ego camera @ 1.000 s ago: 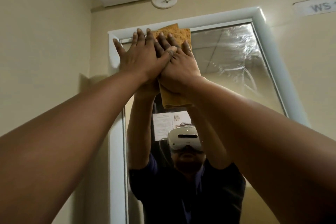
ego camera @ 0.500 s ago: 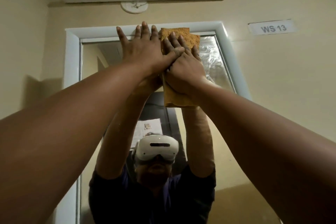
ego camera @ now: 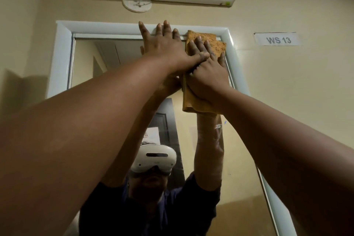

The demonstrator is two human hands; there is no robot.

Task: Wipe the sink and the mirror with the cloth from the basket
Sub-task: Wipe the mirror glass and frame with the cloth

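Cloth (ego camera: 206,44) under flat right hand (ego camera: 207,74) at mirror (ego camera: 115,59) top; left hand (ego camera: 164,48) flat, fingers straight; beige wall (ego camera: 287,82).

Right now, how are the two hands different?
The right hand presses flat on the cloth; the left hand lies beside it, off the cloth, its thumb crossing the right hand's fingers. The left hand's fingertips reach the mirror frame; the right's stay on cloth. Both have straight fingers, raised high.

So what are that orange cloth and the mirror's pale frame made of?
The cloth looks like a porous, matte sponge-type fabric: speckled, pitted surface, folded thick. The frame seems glossy moulded plastic or painted metal, since its rounded edges catch highlights; which one, I cannot tell.
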